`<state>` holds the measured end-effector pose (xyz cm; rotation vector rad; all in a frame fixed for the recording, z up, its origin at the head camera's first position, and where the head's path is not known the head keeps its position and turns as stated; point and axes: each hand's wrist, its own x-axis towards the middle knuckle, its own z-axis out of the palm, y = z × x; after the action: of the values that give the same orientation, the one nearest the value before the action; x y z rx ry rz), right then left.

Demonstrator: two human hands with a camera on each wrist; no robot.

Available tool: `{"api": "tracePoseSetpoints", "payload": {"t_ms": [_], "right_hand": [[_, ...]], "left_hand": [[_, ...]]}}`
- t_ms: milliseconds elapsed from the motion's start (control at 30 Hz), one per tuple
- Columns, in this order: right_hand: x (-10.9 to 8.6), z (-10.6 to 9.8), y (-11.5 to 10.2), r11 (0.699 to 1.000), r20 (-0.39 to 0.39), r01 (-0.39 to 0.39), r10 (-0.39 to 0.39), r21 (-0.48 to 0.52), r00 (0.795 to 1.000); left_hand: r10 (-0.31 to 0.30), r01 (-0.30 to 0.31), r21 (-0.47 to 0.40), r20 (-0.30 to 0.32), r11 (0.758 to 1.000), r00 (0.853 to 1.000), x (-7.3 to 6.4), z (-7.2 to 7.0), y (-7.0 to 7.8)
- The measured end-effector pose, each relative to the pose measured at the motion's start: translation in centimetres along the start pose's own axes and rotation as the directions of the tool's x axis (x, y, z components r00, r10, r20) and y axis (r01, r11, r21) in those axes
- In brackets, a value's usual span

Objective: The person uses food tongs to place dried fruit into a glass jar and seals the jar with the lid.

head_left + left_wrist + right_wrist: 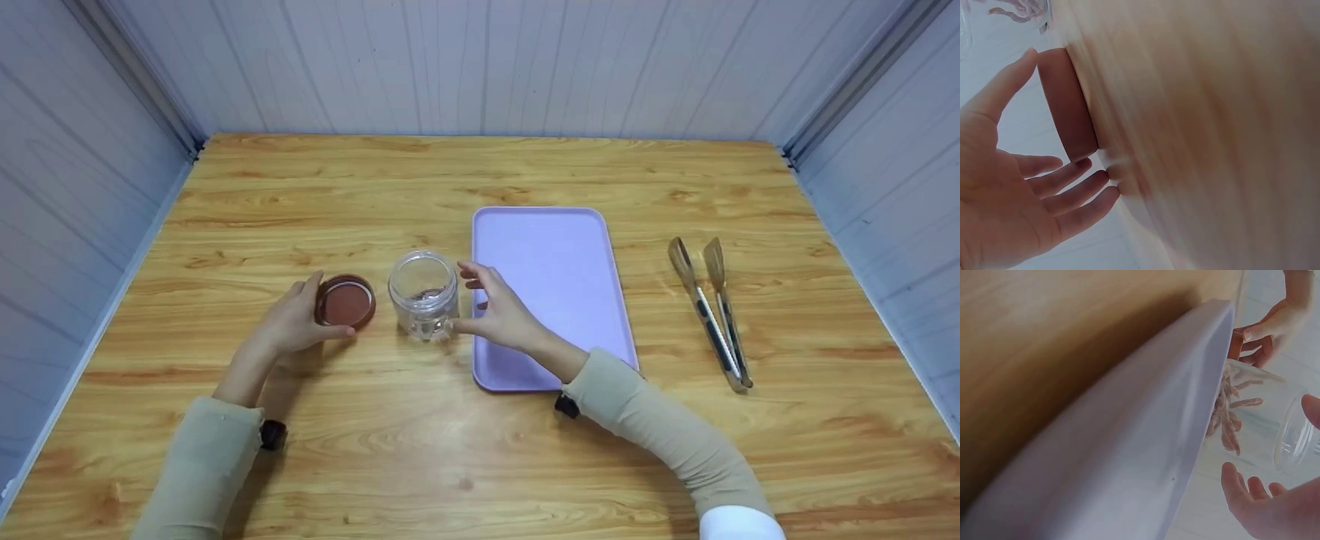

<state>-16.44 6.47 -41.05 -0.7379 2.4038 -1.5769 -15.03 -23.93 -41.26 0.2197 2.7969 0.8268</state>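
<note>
A reddish-brown lid (347,303) lies inner side up on the wooden table, to the left of a clear jar. My left hand (294,318) spans it loosely, fingers spread at the rim; in the left wrist view the thumb tip is at one edge and the fingertips (1088,164) at the opposite one. The uncapped jar (421,289) stands upright, with brown, strip-like pieces (1229,410) at its bottom. My right hand (501,309) is beside the jar's right side, thumb tip close to its wall and fingers apart, over the edge of a lavender tray.
The lavender tray (551,277) lies right of the jar, with nothing on it. Farther right, metal tongs (716,322) lie on the table (420,465), arms spread. Pale panel walls (480,67) enclose the back and both sides.
</note>
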Motion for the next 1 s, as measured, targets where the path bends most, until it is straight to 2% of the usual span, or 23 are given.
{"api": "tracePoseSetpoints", "payload": {"t_ms": [300, 533, 767, 1000], "right_hand": [[0.7, 1.0, 0.3, 1.0, 0.042, -0.027, 0.027, 0.008, 0.999], [1.3, 1.8, 0.6, 1.0, 0.014, -0.026, 0.026, -0.007, 1.0], [1.8, 2.4, 0.7, 0.998, -0.007, -0.055, 0.055, -0.038, 0.998], [2.2, 3.1, 0.8, 1.0, -0.017, -0.024, 0.024, -0.008, 1.0]], "left_hand": [[-0.01, 0.009, 0.062, 0.024, 0.998, 1.0, 0.3, -0.2, -0.1], [0.022, -0.026, 0.113, 0.034, 0.993, 0.999, 0.5, 0.1, 0.0], [0.011, -0.015, 0.143, 0.033, 0.99, 0.999, 0.7, 0.1, 0.0], [0.005, -0.01, 0.156, 0.031, 0.988, 1.0, 0.7, 0.2, -0.2]]}}
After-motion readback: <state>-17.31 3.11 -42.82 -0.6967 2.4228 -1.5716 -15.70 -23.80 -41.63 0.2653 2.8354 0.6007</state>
